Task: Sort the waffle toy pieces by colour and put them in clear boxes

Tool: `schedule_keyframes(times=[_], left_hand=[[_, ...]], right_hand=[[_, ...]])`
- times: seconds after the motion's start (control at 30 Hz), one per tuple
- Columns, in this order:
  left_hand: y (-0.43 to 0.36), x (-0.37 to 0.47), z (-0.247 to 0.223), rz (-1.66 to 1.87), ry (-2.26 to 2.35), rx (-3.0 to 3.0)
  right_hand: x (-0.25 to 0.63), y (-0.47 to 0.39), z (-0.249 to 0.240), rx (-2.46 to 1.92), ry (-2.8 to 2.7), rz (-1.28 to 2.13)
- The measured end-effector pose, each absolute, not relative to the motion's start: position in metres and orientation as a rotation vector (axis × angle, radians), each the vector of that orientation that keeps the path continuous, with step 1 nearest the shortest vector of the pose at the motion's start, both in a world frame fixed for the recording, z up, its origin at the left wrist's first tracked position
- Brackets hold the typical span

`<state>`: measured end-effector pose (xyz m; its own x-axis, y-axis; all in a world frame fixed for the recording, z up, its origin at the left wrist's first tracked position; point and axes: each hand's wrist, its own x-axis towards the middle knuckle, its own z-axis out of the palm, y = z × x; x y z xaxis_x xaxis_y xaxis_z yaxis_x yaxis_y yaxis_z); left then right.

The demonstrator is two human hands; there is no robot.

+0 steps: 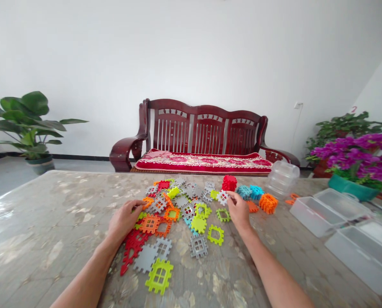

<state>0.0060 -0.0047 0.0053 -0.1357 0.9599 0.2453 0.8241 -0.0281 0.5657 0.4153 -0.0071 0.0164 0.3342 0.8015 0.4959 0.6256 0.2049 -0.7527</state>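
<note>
My right hand (pixel 239 211) pinches a small light-grey interlocking building tile (pixel 222 197) with square openings, held at the right side of a loose pile. At the pile's left edge, my left hand (pixel 125 220) has its fingers bent together on the rim of an orange building tile (pixel 148 202); the grip is partly hidden. Between the hands lie mixed tiles: a grey window tile (pixel 198 246), a solid lime tile (pixel 198 224), an orange window tile (pixel 150 223) and red tiles (pixel 133 246). Closest to me is a lime window tile (pixel 159 276).
Beyond my right hand stand stacks of red tiles (pixel 229 183), blue tiles (pixel 256 192) and orange tiles (pixel 268 203). Clear plastic containers (pixel 282 177) and open plastic boxes (pixel 319 216) occupy the table's right side, near a potted purple flower (pixel 354 160). A wooden bench (pixel 207 132) is behind the table.
</note>
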Motion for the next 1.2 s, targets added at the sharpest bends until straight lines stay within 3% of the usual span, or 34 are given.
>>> schedule_keyframes(times=[0.23, 0.6, 1.2], left_hand=[[-0.004, 0.004, 0.004, 0.907, 2.01, 1.911], [-0.004, 0.004, 0.003, 0.909, 2.029, 1.897], [-0.004, 0.004, 0.005, 0.869, 2.033, 1.9]], right_hand=[[0.463, 0.001, 0.015, -1.671, -1.235, 0.111], [0.461, -0.014, 0.017, -2.012, -1.587, -0.296], [0.433, -0.024, 0.033, -2.296, -1.727, -0.126]])
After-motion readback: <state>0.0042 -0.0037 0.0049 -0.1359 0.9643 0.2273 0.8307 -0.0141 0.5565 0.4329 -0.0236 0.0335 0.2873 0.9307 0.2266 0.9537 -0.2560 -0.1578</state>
